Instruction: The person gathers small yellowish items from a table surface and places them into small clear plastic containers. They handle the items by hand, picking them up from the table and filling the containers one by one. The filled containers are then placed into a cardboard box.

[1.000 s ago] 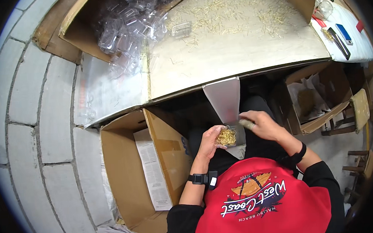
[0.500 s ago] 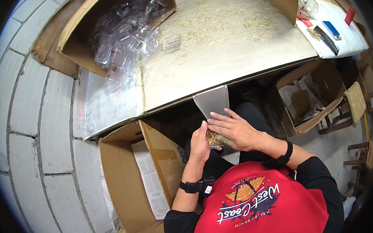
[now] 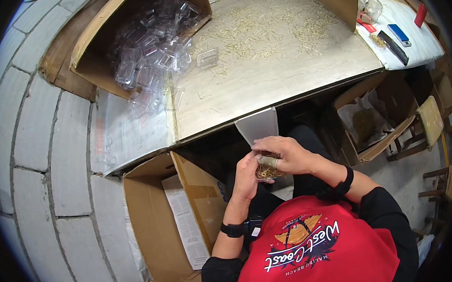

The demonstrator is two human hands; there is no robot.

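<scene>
- Left hand (image 3: 246,177) grips a clear plastic box (image 3: 265,180) of gold wire pins (image 3: 268,171), between red shirt (image 3: 359,246) and table (image 3: 279,78)
- Right hand (image 3: 289,155) covers it, its finger grip unclear
- Likely step: settling pins or closing up; next calls for steady support

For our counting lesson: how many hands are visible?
2: the left hand holding a clear plastic box of golden metal pieces, and the right hand partly covering it. None appears hidden.

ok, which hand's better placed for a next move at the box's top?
Right, I'd judge. The right hand is over the top of the box, its thumb above the gold pins. The left hand seems busy holding the box from the side.
</scene>
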